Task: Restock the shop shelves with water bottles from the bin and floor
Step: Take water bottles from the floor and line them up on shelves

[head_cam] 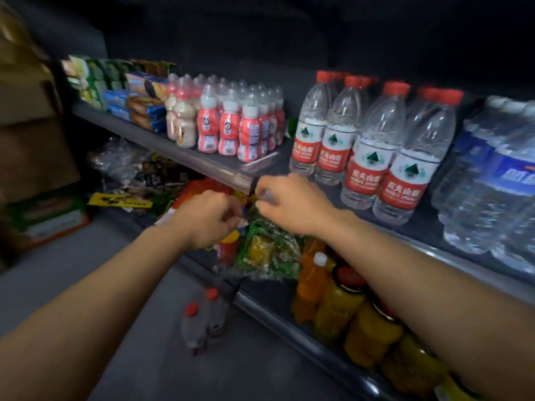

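Observation:
Several red-capped water bottles (367,146) with red labels stand on the upper shelf (202,162) at the right. Two more red-capped water bottles (202,322) stand on the floor below my arms. My left hand (211,218) and my right hand (289,201) are close together just under the shelf's front edge. Both have curled fingers that pinch the clear plastic of a green-patterned snack bag (269,250) on the lower shelf. What exactly lies between the fingertips is blurred.
Small pink drink bottles (231,128) and biscuit packs (139,105) fill the upper shelf's left. Blue-labelled water packs (498,180) sit at far right. Orange drinks and jars (341,308) line the lower shelf. Cardboard boxes (31,140) stack at left beside grey floor (115,285).

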A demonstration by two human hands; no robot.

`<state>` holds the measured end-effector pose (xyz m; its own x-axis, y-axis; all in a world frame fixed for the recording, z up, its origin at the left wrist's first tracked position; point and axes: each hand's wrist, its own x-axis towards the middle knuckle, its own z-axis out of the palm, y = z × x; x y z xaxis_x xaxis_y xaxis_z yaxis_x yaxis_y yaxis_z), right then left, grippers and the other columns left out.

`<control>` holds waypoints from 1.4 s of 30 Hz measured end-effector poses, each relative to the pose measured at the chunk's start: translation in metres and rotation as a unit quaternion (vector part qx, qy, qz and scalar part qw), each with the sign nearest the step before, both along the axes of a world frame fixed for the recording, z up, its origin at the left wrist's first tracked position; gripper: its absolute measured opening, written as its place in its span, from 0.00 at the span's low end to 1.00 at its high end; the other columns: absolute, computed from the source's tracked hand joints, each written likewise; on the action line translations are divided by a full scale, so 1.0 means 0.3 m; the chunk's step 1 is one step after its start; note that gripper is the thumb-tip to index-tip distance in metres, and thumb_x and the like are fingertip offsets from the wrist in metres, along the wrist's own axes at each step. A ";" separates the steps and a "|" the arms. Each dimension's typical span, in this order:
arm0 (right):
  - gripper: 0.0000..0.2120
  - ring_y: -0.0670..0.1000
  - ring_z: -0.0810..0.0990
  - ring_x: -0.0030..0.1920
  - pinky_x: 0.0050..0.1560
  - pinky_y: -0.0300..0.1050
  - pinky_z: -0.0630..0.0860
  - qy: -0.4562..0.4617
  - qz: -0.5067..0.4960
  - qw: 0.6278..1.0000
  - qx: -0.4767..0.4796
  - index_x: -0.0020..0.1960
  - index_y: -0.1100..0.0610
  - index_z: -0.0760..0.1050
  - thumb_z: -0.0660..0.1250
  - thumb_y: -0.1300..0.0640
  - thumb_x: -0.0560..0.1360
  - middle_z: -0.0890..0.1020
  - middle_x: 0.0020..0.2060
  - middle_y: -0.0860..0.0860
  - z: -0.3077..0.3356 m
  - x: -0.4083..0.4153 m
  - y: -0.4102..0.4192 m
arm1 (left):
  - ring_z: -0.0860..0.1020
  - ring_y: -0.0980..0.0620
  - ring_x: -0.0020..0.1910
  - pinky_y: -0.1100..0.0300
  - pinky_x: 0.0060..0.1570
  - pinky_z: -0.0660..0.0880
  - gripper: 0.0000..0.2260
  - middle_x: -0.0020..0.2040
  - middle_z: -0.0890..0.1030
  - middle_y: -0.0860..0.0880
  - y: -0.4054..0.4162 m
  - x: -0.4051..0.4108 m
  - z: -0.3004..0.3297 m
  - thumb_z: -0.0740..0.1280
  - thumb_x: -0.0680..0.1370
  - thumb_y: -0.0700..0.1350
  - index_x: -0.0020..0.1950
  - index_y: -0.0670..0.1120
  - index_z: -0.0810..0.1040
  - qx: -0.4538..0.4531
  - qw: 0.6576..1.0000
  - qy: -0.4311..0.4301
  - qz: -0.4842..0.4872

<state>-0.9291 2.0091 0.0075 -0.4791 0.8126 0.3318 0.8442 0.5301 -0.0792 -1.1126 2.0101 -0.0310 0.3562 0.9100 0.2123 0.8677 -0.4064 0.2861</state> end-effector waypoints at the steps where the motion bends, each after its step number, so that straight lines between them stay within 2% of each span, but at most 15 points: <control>1: 0.08 0.58 0.78 0.45 0.34 0.45 0.64 0.003 0.010 1.000 -0.016 0.51 0.49 0.76 0.64 0.48 0.75 0.75 0.37 0.49 -0.068 -0.041 -0.002 | 0.79 0.43 0.49 0.55 0.46 0.74 0.07 0.46 0.82 0.46 -0.009 -0.033 -0.043 0.65 0.77 0.46 0.52 0.48 0.80 -0.009 1.000 0.003 0.007; 3: 0.09 0.61 0.79 0.48 0.38 0.48 0.71 0.003 0.026 0.998 -0.050 0.52 0.50 0.75 0.63 0.49 0.74 0.79 0.43 0.53 -0.204 -0.118 -0.001 | 0.78 0.43 0.49 0.55 0.44 0.74 0.06 0.43 0.80 0.48 -0.027 -0.093 -0.141 0.64 0.77 0.45 0.49 0.48 0.79 -0.038 0.999 0.005 0.014; 5: 0.09 0.62 0.78 0.50 0.40 0.49 0.73 -0.005 0.046 0.995 -0.091 0.53 0.51 0.74 0.63 0.50 0.74 0.79 0.49 0.58 -0.337 -0.188 0.007 | 0.78 0.43 0.51 0.52 0.47 0.75 0.07 0.47 0.80 0.47 -0.044 -0.148 -0.254 0.62 0.77 0.46 0.51 0.49 0.79 -0.073 0.997 0.009 0.029; 8: 0.08 0.62 0.78 0.49 0.38 0.49 0.70 -0.030 0.069 0.987 -0.139 0.51 0.53 0.72 0.63 0.51 0.75 0.79 0.47 0.58 -0.516 -0.272 0.028 | 0.78 0.41 0.52 0.49 0.49 0.75 0.07 0.51 0.81 0.44 -0.064 -0.223 -0.435 0.62 0.77 0.47 0.50 0.48 0.78 -0.123 0.990 0.011 0.065; 13: 0.12 0.64 0.78 0.50 0.37 0.48 0.66 -0.066 0.069 0.974 -0.205 0.56 0.56 0.70 0.63 0.51 0.76 0.79 0.50 0.60 -0.779 -0.362 0.067 | 0.78 0.41 0.54 0.51 0.53 0.75 0.08 0.53 0.81 0.43 -0.104 -0.311 -0.726 0.62 0.77 0.46 0.50 0.45 0.79 -0.233 0.966 0.005 0.112; 17: 0.16 0.64 0.78 0.52 0.38 0.49 0.65 -0.088 0.053 0.974 -0.202 0.60 0.56 0.66 0.62 0.51 0.75 0.79 0.50 0.61 -0.930 -0.402 0.095 | 0.78 0.42 0.56 0.55 0.53 0.74 0.08 0.55 0.81 0.44 -0.148 -0.339 -0.927 0.62 0.78 0.45 0.53 0.47 0.78 -0.302 0.946 0.025 0.120; 23: 0.13 0.63 0.78 0.49 0.36 0.49 0.65 -0.096 0.061 0.967 -0.226 0.56 0.55 0.65 0.62 0.52 0.75 0.80 0.48 0.58 -1.069 -0.427 0.148 | 0.77 0.42 0.57 0.54 0.54 0.74 0.09 0.57 0.80 0.45 -0.179 -0.350 -1.147 0.60 0.79 0.46 0.55 0.48 0.78 -0.385 0.913 0.063 0.121; 27: 0.13 0.64 0.78 0.44 0.32 0.46 0.62 -0.058 0.066 0.975 -0.206 0.56 0.56 0.66 0.62 0.50 0.76 0.80 0.43 0.59 -1.140 -0.430 0.159 | 0.77 0.42 0.56 0.54 0.53 0.74 0.08 0.56 0.80 0.45 -0.167 -0.356 -1.218 0.61 0.79 0.46 0.54 0.49 0.78 -0.407 0.904 0.057 0.120; 31: 0.14 0.65 0.78 0.42 0.33 0.46 0.64 -0.019 0.070 0.981 -0.178 0.56 0.56 0.67 0.62 0.48 0.76 0.80 0.42 0.59 -1.187 -0.428 0.167 | 0.77 0.41 0.57 0.53 0.55 0.75 0.09 0.56 0.80 0.44 -0.162 -0.355 -1.253 0.61 0.78 0.45 0.54 0.48 0.79 -0.412 0.902 0.054 0.120; 36: 0.12 0.64 0.78 0.40 0.32 0.47 0.62 0.002 0.092 0.977 -0.192 0.48 0.54 0.64 0.63 0.48 0.77 0.80 0.39 0.59 -1.182 -0.417 0.187 | 0.77 0.41 0.57 0.53 0.54 0.75 0.09 0.57 0.80 0.44 -0.157 -0.359 -1.259 0.61 0.78 0.45 0.54 0.48 0.79 -0.414 0.901 0.049 0.120; 42: 0.12 0.65 0.77 0.42 0.36 0.51 0.72 0.021 0.075 0.972 -0.221 0.51 0.56 0.68 0.65 0.48 0.75 0.78 0.40 0.59 -1.082 -0.375 0.153 | 0.77 0.41 0.58 0.53 0.55 0.74 0.10 0.58 0.80 0.43 -0.129 -0.357 -1.145 0.61 0.79 0.45 0.56 0.47 0.78 -0.365 0.923 0.036 0.116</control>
